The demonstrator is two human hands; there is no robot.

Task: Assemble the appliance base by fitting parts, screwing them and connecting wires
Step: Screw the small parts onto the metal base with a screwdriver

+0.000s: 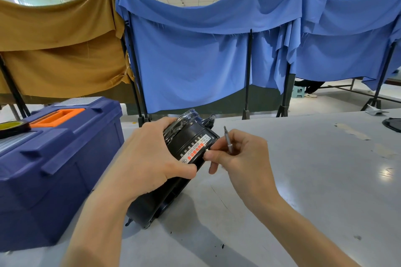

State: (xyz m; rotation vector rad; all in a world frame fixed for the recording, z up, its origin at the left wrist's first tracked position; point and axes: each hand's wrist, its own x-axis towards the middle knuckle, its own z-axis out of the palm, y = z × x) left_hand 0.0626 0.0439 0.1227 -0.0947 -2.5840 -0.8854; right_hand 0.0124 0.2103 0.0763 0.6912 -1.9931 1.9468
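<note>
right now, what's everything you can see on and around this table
appliance base: 1, black with a white and red label, tilted on the table, near centre
screwdriver bit: 1, silver, in the right hand, tip up
toolbox: 1, dark blue with orange handle, left on the table
tape roll: 1, black and yellow, on the toolbox lid
table: 1, pale grey, scuffed
cloth screens: several, one tan at left, the rest blue, hung on black frames behind the table
dark object: 1, black, far right edge, cut off
left hand: 1, grip around the base
right hand: 1, fingertips at the label edge, holding the bit
</note>
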